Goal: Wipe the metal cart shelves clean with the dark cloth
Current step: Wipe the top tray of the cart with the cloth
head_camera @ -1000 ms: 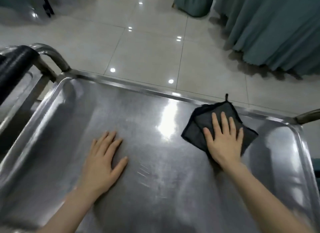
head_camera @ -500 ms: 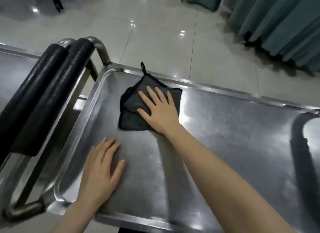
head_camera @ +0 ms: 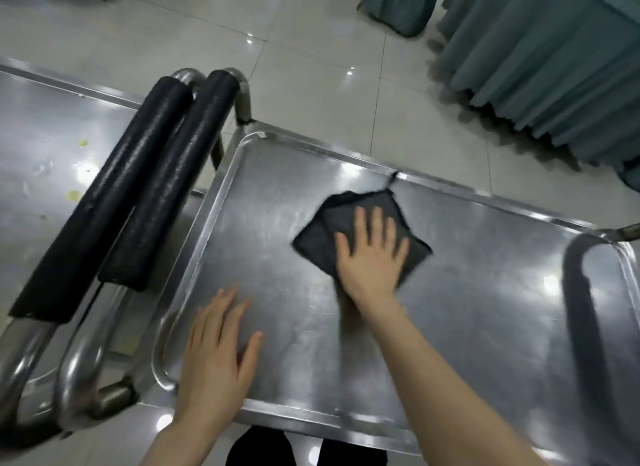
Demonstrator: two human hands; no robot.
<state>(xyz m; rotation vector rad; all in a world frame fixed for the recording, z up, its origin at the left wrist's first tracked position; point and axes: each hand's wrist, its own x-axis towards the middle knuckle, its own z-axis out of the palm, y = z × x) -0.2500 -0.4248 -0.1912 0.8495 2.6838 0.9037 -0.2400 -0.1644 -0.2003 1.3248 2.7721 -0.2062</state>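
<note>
Head view: the spread right hand [head_camera: 372,257] presses a dark square cloth [head_camera: 316,241] near the steel cart shelf's [head_camera: 485,309] far rim. The left hand [head_camera: 216,354] lies flat, fingers straight, by the left rim

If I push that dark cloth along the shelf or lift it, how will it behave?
Probably floppy: the cloth lies folded in flat layers, so lifted by its loop it would likely hang and unfold. It looks thin, so likely light. It should slide easily on the shiny metal shelf, though it may bunch unless the right hand presses flat on it.

Dark cloth [head_camera: 320,238] on cart shelf [head_camera: 485,309]
</note>
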